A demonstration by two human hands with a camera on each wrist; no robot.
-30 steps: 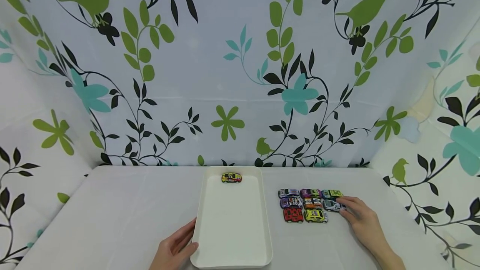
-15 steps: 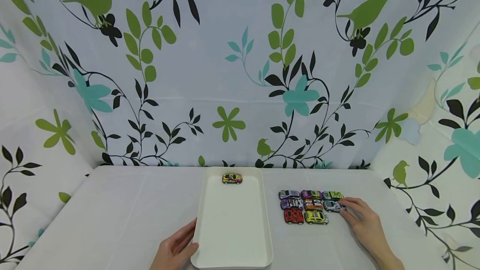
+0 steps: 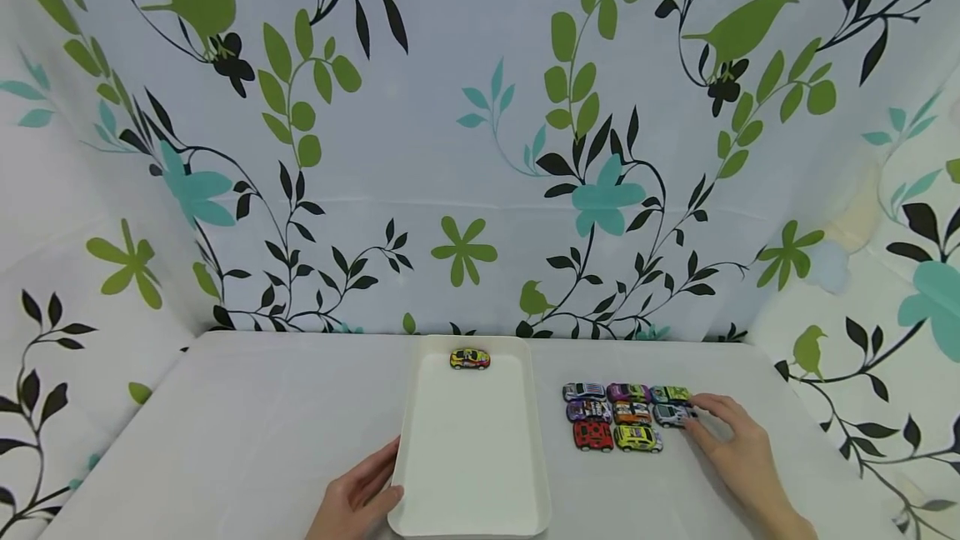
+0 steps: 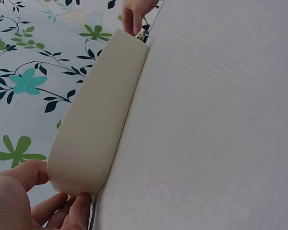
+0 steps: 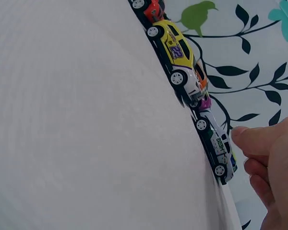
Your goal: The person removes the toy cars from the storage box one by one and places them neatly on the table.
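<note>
A white rectangular tray (image 3: 471,448) lies on the table, a yellow-and-red toy car (image 3: 469,358) at its far end. My left hand (image 3: 356,490) grips the tray's near left side; in the left wrist view the thumb is at the rim and fingertips press the outer wall (image 4: 89,139). Right of the tray, several toy cars stand in tight rows. My right hand (image 3: 738,444) is at the row's right end, thumb and index fingertips right at the silver car (image 3: 670,416), beside the green car (image 3: 670,394). The right wrist view shows the thumb close to the silver car (image 5: 216,143).
The group also holds a red car (image 3: 593,437), a yellow car (image 3: 638,438), an orange car (image 3: 632,412), a purple car (image 3: 589,411), a magenta car (image 3: 628,392) and a grey striped car (image 3: 583,391). Patterned cloth (image 3: 510,148) walls the table (image 3: 262,440) behind and at the sides.
The whole head view has shifted slightly right and down. Both hands, the tray and the cars keep their places relative to one another.
</note>
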